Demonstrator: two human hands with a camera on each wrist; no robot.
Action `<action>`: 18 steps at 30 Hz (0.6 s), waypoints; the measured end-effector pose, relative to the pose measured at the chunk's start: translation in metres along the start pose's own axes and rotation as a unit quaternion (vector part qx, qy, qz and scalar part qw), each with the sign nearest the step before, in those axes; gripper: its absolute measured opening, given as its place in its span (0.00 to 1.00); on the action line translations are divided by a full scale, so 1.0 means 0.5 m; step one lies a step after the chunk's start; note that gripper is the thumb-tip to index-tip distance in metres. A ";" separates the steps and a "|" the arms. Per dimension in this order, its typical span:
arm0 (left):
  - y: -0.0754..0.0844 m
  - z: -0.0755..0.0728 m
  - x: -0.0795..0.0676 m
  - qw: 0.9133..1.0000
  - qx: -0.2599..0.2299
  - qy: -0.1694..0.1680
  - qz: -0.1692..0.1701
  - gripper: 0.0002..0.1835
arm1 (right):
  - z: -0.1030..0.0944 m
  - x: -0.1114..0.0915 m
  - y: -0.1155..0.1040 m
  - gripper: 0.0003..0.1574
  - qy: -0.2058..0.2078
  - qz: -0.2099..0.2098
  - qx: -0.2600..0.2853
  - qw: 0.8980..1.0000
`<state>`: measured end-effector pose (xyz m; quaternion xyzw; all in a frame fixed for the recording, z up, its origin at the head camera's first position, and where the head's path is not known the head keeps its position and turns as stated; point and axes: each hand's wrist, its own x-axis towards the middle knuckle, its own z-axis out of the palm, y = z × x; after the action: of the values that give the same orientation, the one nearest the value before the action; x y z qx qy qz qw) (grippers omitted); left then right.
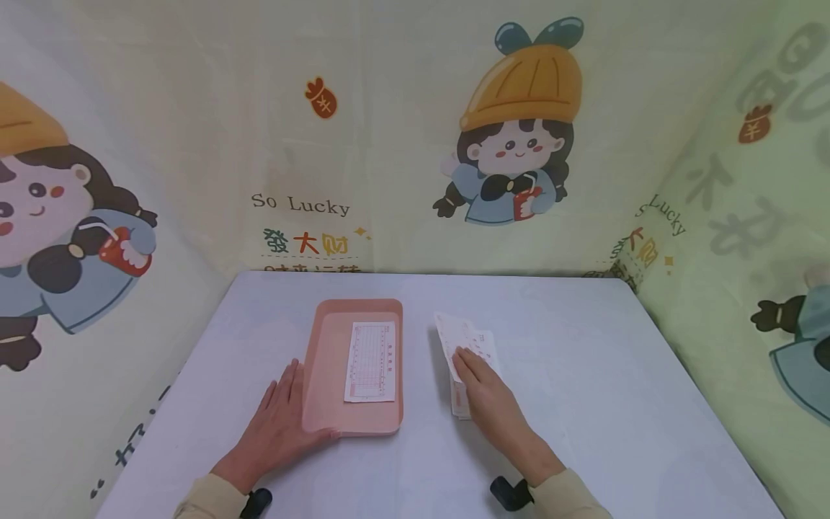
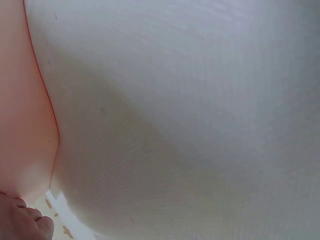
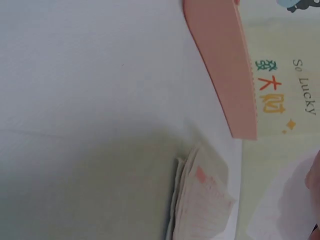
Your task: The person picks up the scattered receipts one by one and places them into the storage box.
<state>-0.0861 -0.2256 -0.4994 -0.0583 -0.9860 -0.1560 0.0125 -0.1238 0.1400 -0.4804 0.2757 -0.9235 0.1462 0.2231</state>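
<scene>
A pink tray (image 1: 324, 367) lies on the table, a printed paper slip (image 1: 370, 362) with a ruled grid flat inside it. My left hand (image 1: 277, 414) rests against the tray's left side, fingers straight, thumb along the front edge. Right of the tray is a small stack of paper slips (image 1: 460, 401), its folded edges visible in the right wrist view (image 3: 200, 200). Over the stack, my right hand (image 1: 496, 407) holds a tilted paper slip (image 1: 452, 331) by its side, the thumb hidden beneath. Part of that hand shows at the right wrist view's edge.
The white table (image 1: 603, 375) extends to both sides and in front of the hands. A cream curtain (image 1: 402, 144) with cartoon figures hangs behind and at the sides. Black wrist straps (image 1: 512, 494) sit at both sleeves.
</scene>
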 end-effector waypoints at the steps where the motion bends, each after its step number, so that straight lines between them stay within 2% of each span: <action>1: 0.000 -0.001 0.001 1.000 0.000 -0.003 -0.001 0.73 | -0.001 0.004 -0.002 0.37 0.004 -0.005 0.002 1.000; 8: 0.001 -0.006 0.003 1.000 -0.003 -0.014 -0.006 0.73 | -0.003 0.031 -0.017 0.38 0.025 -0.035 -0.003 0.999; 18: -0.004 0.000 0.004 1.000 0.001 -0.010 -0.002 0.73 | 0.002 0.066 -0.048 0.37 0.007 -0.045 0.008 0.999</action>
<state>-0.0886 -0.2272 -0.4998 -0.0583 -0.9863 -0.1541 0.0027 -0.1351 0.1055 -0.4616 0.3177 -0.9073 0.1451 0.2342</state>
